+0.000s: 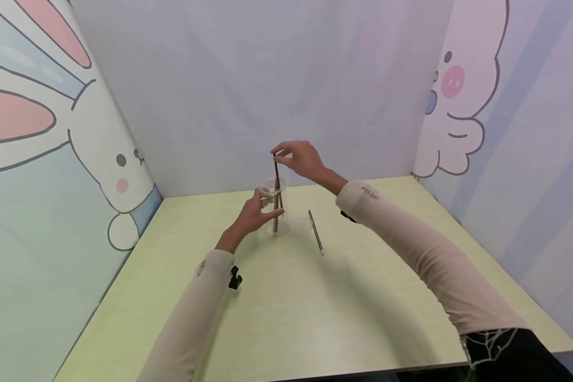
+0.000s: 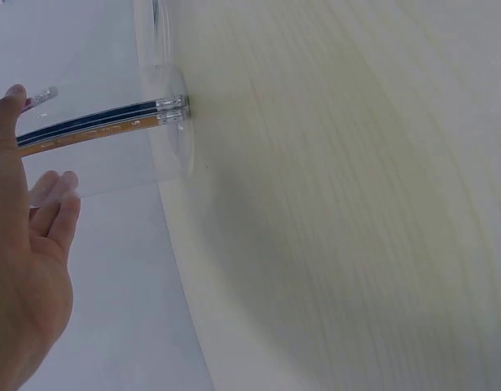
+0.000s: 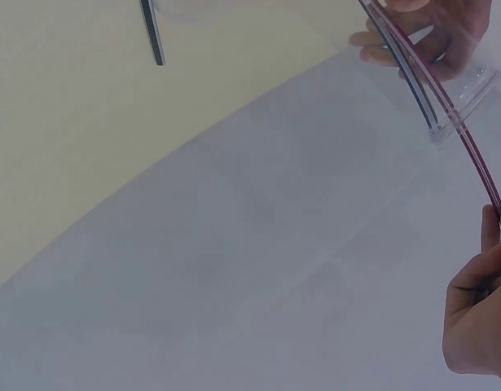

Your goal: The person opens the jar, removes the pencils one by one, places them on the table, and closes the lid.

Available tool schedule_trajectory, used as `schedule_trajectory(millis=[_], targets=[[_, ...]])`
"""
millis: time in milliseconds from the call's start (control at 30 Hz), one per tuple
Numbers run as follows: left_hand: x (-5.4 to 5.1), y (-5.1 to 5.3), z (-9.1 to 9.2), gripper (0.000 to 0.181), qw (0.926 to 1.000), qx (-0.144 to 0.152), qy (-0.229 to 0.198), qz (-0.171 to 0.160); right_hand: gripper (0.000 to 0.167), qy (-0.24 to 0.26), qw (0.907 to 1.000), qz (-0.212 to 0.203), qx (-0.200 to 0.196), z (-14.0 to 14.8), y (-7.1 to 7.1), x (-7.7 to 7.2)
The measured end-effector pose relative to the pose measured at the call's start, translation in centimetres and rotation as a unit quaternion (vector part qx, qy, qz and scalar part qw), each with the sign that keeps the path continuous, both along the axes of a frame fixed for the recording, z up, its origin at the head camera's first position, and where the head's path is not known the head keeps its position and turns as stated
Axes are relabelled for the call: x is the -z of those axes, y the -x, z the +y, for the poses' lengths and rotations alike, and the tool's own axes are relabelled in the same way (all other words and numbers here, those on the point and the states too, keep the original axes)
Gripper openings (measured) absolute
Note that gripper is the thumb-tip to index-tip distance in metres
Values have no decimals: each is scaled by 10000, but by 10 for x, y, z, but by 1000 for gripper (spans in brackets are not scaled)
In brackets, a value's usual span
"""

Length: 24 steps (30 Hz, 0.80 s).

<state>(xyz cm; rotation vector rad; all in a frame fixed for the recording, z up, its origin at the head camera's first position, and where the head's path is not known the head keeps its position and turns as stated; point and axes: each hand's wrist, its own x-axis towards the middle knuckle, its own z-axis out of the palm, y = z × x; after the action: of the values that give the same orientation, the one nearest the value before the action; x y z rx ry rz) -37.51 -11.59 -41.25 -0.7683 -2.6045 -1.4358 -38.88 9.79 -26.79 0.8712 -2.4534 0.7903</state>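
My left hand [image 1: 252,216] grips a clear plastic cup [image 2: 124,179] upright on the table, thumb on one side and fingers on the other. Inside, dark blue and orange pencils [image 2: 112,126] stand with their eraser ends at the cup's bottom. Above the rim, my right hand [image 1: 305,160] pinches the upper end of a red pencil [image 3: 476,159]. Its lower part is within the cup, and its eraser end [image 2: 45,97] hangs above the bottom in the left wrist view. A dark pencil [image 1: 317,233] lies on the table right of the cup.
A clear round disc [image 1: 300,226], perhaps a lid, lies between the cup and the loose pencil. The pale wooden table [image 1: 277,313] meets a plain curtain-like wall [image 1: 248,95] behind. Printed cartoon panels [image 1: 129,170] stand at both sides.
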Motion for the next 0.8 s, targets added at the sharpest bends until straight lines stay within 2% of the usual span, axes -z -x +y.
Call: schedule_trajectory(millis=[433,800], targets=[[1,1,-2,74,10000,25,0,-11,26,209,9997,106,115,0,3,-21],[0,2,-2,74,10000,58,31,-10,26,407,9987,233,196,0,4,-46]])
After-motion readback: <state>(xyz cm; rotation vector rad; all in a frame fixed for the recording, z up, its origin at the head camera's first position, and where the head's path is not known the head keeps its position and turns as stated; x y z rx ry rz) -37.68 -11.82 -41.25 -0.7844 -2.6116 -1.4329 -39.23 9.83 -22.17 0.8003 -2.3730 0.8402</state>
